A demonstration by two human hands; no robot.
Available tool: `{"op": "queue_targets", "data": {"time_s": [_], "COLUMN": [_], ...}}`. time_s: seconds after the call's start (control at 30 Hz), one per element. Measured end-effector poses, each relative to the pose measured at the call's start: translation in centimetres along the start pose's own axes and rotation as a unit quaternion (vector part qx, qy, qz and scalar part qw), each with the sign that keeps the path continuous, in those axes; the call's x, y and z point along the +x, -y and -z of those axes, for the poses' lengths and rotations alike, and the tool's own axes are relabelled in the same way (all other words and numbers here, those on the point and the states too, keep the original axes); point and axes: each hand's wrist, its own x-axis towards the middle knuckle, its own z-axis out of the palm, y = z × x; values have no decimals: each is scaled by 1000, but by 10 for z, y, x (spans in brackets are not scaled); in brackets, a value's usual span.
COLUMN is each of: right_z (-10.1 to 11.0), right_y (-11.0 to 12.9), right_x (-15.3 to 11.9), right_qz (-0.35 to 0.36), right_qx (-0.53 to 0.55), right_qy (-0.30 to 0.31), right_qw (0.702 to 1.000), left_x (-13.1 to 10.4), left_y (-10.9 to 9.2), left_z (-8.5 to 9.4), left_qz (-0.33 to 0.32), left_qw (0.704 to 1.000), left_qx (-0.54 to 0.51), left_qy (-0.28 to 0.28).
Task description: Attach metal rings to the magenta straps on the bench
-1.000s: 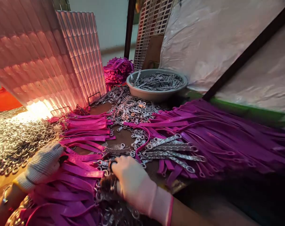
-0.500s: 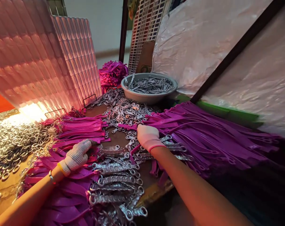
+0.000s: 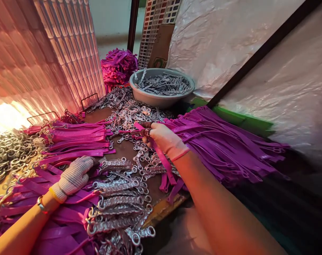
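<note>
My right hand [image 3: 166, 140], in a pale glove with dark bare fingertips, is closed on a purple strap [image 3: 163, 159], whose lower length hangs down beside the wrist. It is above small metal ring links [image 3: 129, 115]. My left hand [image 3: 74, 173], in a white dotted glove, lies over purple straps [image 3: 51, 225] at the left. Its fingers are curled in beside the ends of silvery metal chain pieces [image 3: 120, 202]; what they pinch is hidden. More purple straps [image 3: 216, 145] lie in a thick fanned pile to the right of my right hand.
A grey basin [image 3: 161, 101] full of metal chain pieces stands at the back, beside a purple strap heap [image 3: 118, 67]. Loose metal rings [image 3: 9, 152] cover the left side. Ribbed translucent panels [image 3: 70, 46] rise behind. The table edge [image 3: 163, 210] runs along the front.
The view has shifted, so things sit further left and higher. My right hand has drawn a purple strap away from the right pile, with its length now hanging down. My left hand stays near the chain ends.
</note>
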Motion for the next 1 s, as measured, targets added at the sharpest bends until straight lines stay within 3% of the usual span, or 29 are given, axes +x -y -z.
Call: {"op": "queue_targets", "data": {"time_s": [0.13, 0.27, 0.43, 0.83, 1.0], "right_z": [8, -10, -30, -36, -38], "right_y": [-2, 0, 6, 3, 7], "right_x": [-1, 9, 25, 36, 36], "right_qz": [28, 55, 6, -3, -13], "right_qx": [-201, -350, -359, -345, -328], "right_qy": [-60, -26, -20, -17, -17], "right_qw": [977, 935, 933, 938, 944], "left_x": [3, 5, 3, 5, 3], "left_y": [-4, -5, -3, -2, -2], "left_z": [2, 3, 3, 7, 9], "left_qz": [15, 11, 2, -7, 17], "left_qw": [999, 999, 999, 1000, 1000], "left_qx": [18, 30, 39, 27, 24], "left_qy": [26, 25, 24, 8, 1]}}
